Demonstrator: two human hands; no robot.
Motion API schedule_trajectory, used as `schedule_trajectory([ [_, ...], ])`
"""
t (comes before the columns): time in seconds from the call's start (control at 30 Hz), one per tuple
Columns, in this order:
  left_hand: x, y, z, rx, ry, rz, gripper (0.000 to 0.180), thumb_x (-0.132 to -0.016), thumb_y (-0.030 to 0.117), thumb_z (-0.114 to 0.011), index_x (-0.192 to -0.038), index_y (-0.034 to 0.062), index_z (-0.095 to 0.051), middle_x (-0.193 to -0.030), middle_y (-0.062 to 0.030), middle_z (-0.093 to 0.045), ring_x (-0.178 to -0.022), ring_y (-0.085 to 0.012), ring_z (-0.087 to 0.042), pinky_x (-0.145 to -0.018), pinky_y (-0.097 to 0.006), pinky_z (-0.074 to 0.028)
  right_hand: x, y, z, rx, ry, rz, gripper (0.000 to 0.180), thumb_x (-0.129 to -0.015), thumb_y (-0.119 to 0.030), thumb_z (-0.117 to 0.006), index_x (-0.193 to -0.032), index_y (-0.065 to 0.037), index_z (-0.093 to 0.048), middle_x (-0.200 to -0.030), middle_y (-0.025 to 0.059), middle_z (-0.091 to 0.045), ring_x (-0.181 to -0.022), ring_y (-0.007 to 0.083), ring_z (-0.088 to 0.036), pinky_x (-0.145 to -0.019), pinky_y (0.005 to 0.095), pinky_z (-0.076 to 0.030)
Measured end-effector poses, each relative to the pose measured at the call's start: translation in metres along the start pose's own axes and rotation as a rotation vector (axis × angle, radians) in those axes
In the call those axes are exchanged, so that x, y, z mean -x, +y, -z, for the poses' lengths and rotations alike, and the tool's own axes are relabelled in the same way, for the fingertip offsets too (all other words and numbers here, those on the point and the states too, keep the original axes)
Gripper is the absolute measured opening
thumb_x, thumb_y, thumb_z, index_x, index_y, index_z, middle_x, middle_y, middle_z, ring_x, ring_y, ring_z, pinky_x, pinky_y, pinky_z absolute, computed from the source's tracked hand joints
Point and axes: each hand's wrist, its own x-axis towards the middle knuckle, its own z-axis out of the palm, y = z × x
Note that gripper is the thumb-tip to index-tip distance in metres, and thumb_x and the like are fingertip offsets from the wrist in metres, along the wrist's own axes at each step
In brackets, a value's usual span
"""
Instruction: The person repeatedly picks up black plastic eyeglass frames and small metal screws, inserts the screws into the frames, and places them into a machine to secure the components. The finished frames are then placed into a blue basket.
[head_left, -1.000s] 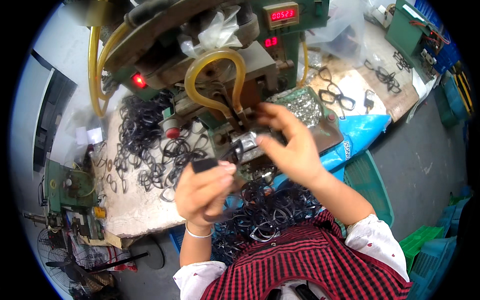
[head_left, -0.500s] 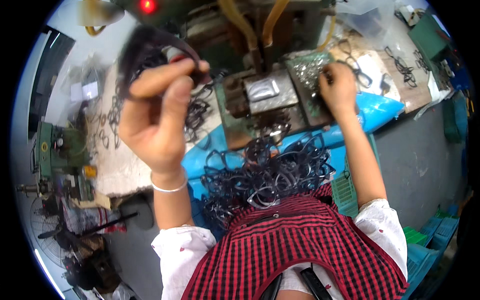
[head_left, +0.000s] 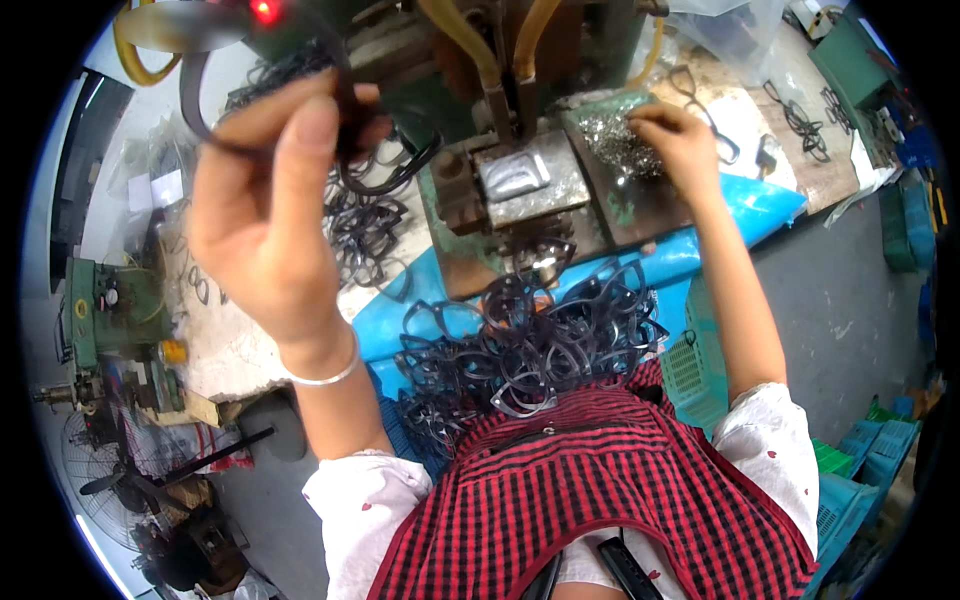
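Raised at the upper left, my left hand (head_left: 265,225) pinches a dark eyeglass frame (head_left: 422,160) between thumb and fingers. Its rims stick out on both sides of the hand. My right hand (head_left: 685,150) is at a heap of small shiny metal parts (head_left: 612,140), fingertips drawn together over its right side. What those fingers hold, if anything, is too small to make out. Between the hands sits a metal block with a shiny recessed plate (head_left: 518,172) on the machine bed. Many dark eyeglass frames (head_left: 530,350) are piled in front of my apron.
Two yellow hoses (head_left: 540,35) come down in the machine above the block. More frames lie on the bench to the left (head_left: 365,235) and right (head_left: 795,115). Blue plastic sheeting (head_left: 745,210) covers the bench edge. A green crate (head_left: 695,370) stands below.
My left hand has shifted left, and the frame in it has turned so that its rims show. My right hand's fingertips have come together at the metal parts.
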Motion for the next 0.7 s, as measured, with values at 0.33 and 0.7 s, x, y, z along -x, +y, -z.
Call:
schedule_trajectory([
  [0.33,0.054,-0.019,0.012,0.282,0.116,-0.046,0.014,-0.102,0.012,-0.057,-0.11,0.001,-0.062,-0.102,-0.0199,-0.07,-0.088,-0.0252,-0.068,-0.069,-0.034,-0.06,0.065,-0.101,-0.088,-0.27,0.111,0.423,0.046,-0.08,-0.004,-0.073,-0.124,0.002,-0.064,-0.097,0.012,-0.076,-0.088,0.0293,-0.07,-0.083,0.037,-0.054],
  [0.7,0.014,-0.014,0.002,0.161,0.099,-0.036,0.018,-0.103,0.009,-0.059,-0.113,-0.0047,-0.063,-0.101,-0.0201,-0.072,-0.084,-0.0227,-0.07,-0.073,-0.033,-0.06,0.075,-0.111,-0.09,-0.553,-0.002,0.286,0.06,-0.088,0.004,-0.068,-0.143,0.003,-0.046,-0.116,0.0141,-0.073,-0.111,0.0194,-0.068,-0.098,0.0316,-0.05],
])
